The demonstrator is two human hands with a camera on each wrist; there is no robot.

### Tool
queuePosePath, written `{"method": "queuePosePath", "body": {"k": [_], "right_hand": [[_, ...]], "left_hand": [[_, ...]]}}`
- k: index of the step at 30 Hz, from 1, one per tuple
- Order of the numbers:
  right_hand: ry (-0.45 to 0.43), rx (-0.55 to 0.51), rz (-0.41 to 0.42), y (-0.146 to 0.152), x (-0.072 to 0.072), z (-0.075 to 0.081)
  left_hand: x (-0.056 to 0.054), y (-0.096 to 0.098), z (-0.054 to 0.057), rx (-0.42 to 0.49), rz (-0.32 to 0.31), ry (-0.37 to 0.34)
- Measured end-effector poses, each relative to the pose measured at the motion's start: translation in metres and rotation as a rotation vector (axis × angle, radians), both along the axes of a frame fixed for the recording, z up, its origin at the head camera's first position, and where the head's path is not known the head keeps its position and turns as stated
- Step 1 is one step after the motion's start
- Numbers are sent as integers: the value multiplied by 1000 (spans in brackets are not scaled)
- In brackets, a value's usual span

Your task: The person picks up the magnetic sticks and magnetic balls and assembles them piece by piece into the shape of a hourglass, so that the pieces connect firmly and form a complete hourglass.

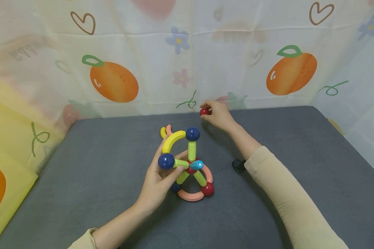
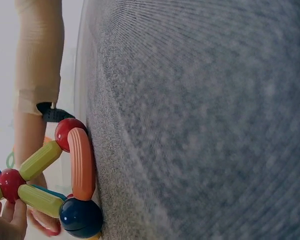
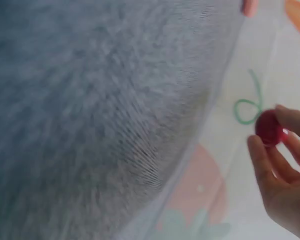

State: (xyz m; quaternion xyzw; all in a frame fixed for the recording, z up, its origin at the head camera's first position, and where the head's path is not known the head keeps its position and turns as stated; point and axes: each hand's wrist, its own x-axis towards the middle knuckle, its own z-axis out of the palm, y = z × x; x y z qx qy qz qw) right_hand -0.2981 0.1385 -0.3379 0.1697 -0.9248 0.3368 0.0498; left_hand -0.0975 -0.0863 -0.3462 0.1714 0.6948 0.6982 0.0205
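My left hand grips a ball-and-stick magnetic toy structure, thumb on a lime stick near the red centre ball. Straight lime sticks and a blue stick spread from that centre. A yellow curved stick links two navy balls at the upper left; salmon curved sticks run along the lower side. In the left wrist view, a salmon curved stick joins a red ball to a navy ball. Toward the table's back edge, my right hand pinches a loose red ball between thumb and fingers.
Behind the structure, a loose yellow curved stick and a pink curved stick lie on the dark grey table. A printed curtain hangs along the back. My right wrist wears a black strap.
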Motion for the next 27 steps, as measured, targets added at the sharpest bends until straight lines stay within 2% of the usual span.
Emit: {"method": "queuePosePath", "body": {"k": [4,7,10,14,20,27], "right_hand": [[20,-198,-49,6,17,17],[32,-329,-52,11,33,30],[49,-457,-13,15,51,42],[104,-589,105,16,76,56],[201,-640,312,15,115,65],[207,-575,491,20,150,58]], "left_hand": [[0,0,0,-6,-2,11],[-1,-1,0,-12,-2,19],[-1,0,0,-7,-4,13],[-1,0,0,12,-11,8],[-1,-1,0,-8,-5,19],[-1,-1,0,-4,-13,15]]}}
